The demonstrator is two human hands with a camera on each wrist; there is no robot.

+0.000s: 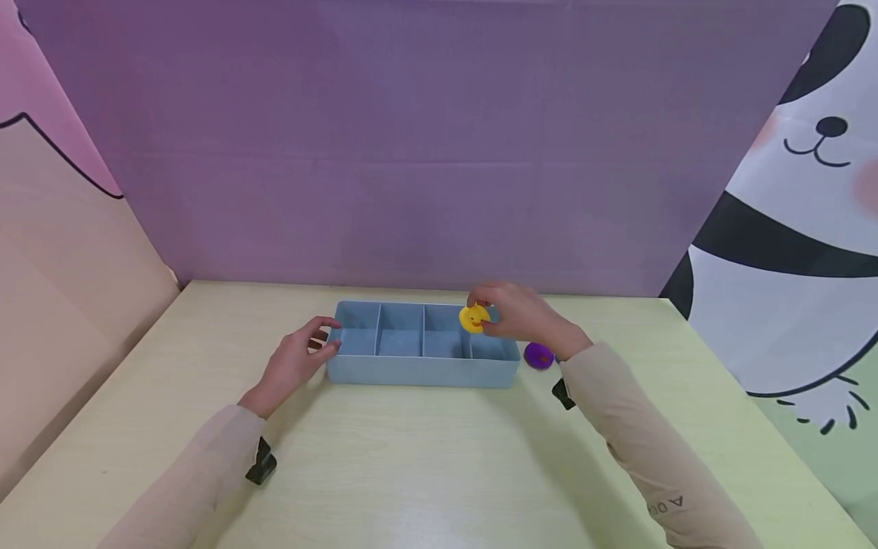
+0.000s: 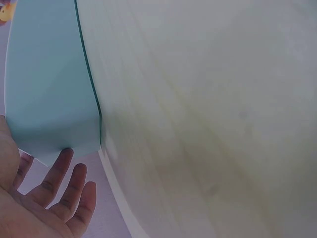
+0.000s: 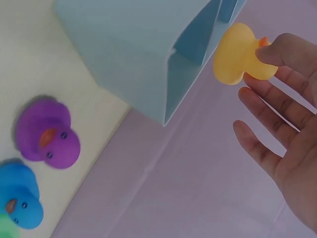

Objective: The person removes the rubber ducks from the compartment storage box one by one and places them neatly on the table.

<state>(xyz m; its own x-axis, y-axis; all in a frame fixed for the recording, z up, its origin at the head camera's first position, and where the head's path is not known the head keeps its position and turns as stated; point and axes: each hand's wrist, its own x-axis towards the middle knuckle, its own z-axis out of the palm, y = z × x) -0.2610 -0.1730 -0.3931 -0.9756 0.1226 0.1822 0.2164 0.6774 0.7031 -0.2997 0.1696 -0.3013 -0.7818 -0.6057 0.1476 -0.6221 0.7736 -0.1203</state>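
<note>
A light blue box (image 1: 421, 372) with several compartments in a row lies lengthwise on the table. My right hand (image 1: 517, 313) pinches a yellow rubber duck (image 1: 472, 319) between thumb and fingers, above the right part of the box. The right wrist view shows the duck (image 3: 235, 54) near the box's rim, its other fingers spread. At the box's left end is my left hand (image 1: 295, 362), thumb and fingers around the corner. In the left wrist view a fingertip of the left hand (image 2: 44, 198) touches the end wall, and the fingers are loosely extended.
Just right of the box sits a purple rubber duck (image 1: 539, 356), partly beside my right wrist. The right wrist view also shows a blue rubber duck (image 3: 22, 196) and a bit of something green (image 3: 7, 227). A purple backdrop (image 1: 411, 152) stands behind the table.
</note>
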